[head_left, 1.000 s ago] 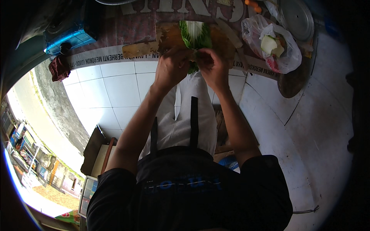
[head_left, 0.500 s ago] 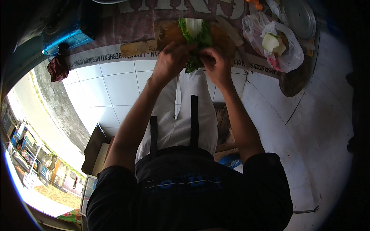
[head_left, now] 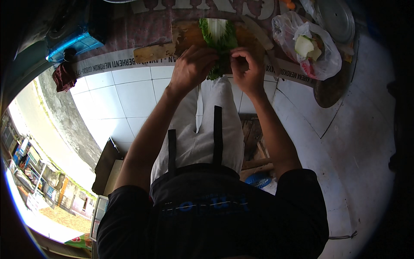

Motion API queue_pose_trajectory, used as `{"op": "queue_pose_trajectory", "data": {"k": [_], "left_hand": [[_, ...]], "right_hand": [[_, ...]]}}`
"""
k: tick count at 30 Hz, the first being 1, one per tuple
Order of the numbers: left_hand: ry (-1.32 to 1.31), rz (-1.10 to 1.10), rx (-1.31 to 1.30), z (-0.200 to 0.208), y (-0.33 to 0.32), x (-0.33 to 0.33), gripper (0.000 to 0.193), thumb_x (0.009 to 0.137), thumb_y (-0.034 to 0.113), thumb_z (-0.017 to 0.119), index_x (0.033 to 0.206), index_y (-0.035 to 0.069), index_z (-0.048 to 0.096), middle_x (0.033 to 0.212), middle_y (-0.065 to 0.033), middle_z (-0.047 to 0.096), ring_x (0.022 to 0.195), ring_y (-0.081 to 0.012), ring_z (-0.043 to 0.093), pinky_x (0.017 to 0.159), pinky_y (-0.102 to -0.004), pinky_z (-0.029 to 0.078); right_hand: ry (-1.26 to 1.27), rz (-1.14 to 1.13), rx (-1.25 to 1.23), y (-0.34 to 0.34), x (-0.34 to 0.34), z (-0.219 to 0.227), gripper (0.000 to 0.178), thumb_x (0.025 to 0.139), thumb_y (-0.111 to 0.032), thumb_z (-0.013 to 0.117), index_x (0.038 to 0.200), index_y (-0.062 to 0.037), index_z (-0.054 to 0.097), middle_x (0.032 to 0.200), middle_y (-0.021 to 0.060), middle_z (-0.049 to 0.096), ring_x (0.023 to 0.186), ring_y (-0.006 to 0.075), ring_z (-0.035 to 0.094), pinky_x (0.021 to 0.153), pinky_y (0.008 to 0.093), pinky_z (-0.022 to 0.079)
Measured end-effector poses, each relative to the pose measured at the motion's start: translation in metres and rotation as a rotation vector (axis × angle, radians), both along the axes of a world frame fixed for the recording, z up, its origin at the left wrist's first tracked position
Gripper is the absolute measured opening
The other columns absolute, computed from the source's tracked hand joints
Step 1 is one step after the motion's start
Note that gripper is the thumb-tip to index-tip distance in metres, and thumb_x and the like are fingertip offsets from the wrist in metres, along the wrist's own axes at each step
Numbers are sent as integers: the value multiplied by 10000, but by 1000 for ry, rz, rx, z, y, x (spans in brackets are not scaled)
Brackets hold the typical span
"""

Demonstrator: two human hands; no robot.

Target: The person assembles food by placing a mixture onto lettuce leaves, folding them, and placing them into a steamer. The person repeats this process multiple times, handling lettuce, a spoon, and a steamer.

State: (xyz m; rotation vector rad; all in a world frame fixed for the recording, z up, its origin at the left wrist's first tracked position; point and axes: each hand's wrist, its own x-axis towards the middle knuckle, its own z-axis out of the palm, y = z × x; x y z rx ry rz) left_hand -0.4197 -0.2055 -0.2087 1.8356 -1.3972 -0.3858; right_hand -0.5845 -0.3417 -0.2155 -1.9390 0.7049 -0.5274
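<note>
Head view, wooden board [head_left: 185,36], white tiled floor [head_left: 133,95]

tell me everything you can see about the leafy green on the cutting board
The leafy green has a pale whitish rib down its middle and frilly, dark green edges. It lies lengthwise on a worn wooden cutting board, its lower end hanging past the board's near edge. The left hand covers its lower left side and the right hand pinches its lower right edge. Whether it is one leaf or several is unclear.

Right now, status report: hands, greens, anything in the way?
Both hands on the leafy greens, left hand, right hand. Greens lie on wooden cutting board. Plastic bag to the right, apart.
</note>
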Motion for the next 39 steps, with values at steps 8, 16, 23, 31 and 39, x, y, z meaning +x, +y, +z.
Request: {"op": "queue_pose_trajectory", "data": {"k": [8, 16, 23, 31, 39], "left_hand": [[-33, 21, -13, -4, 3, -3, 217, 819, 60, 785, 1034, 75, 765, 1080, -59, 741, 938, -261, 681, 841, -391, 563], [-79, -8, -5, -1, 6, -2, 265, 815, 74, 797, 1078, 80, 766, 1078, -57, 694, 912, -273, 650, 823, -394, 562], [-82, -71, -2, -4, 5, 2, 320, 789, 83, 815, 1106, 97, 773, 1008, -66, 674, 908, -254, 652, 803, -390, 565], [-26, -155, 13, 0, 6, 16, 331, 740, 28, 768, 1054, 132, 755, 1055, -28, 703, 1018, -254, 671, 874, -397, 578], [-270, -276, 105, 4, 29, 14, 340, 784, 101, 783, 1116, 144, 727, 1271, -17, 646, 1135, -219, 619, 925, -394, 499]], "right_hand": [[205, -78, 124, -14, 7, 13, 304, 879, 37, 682, 1180, -6, 675, 1035, 118, 726, 890, 163, 712, 791, 304, 568], [59, 214, -337, -14, -8, 13, 316, 816, 15, 781, 1110, -88, 735, 1197, 105, 647, 1028, 239, 684, 814, 353, 576], [18, 442, -552, -1, -17, 5, 425, 789, -62, 799, 1191, -193, 763, 1161, 61, 649, 1068, 252, 667, 915, 396, 572], [-20, 546, -570, -8, -5, 5, 435, 797, -93, 791, 1219, -192, 758, 1160, 63, 648, 1033, 251, 665, 886, 391, 573], [23, 563, -591, -12, -7, -4, 377, 785, -120, 799, 1157, -184, 776, 1194, 54, 635, 1067, 255, 658, 903, 390, 569]]}}
